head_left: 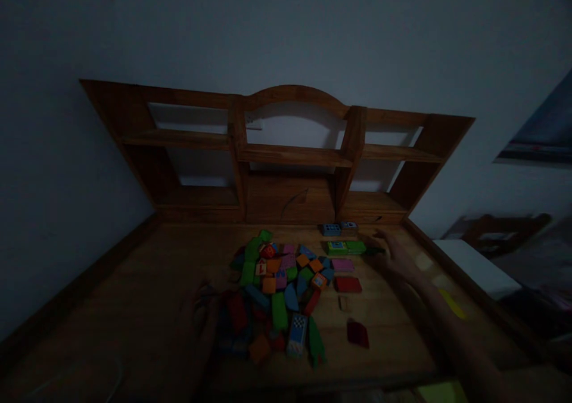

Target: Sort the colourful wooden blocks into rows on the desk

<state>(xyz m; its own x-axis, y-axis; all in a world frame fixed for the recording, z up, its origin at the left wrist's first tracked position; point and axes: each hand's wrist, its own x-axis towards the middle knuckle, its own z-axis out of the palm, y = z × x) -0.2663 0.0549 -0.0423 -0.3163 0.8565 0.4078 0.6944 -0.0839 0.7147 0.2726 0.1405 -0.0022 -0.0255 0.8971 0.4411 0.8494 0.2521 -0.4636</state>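
Note:
My right hand (397,261) is at the right end of a row of bright green blocks (346,248), with its fingers around a dark green block (374,251) in line with them. On the left, my left hand (200,315) is beside the heap of coloured blocks, close to a red block (236,310). It is dark and smeared, so its grip does not show. Below the green row lie a pink block (342,265), a red block (348,284), a small plain wooden block (344,303) and a dark red block (358,334).
Behind the wooden tabletop (147,284) stands a wooden shelf unit (295,155) against the wall. Two blocks, one a blue block (331,230), sit near its base. A yellow piece (452,304) lies by the right edge. The light is dim.

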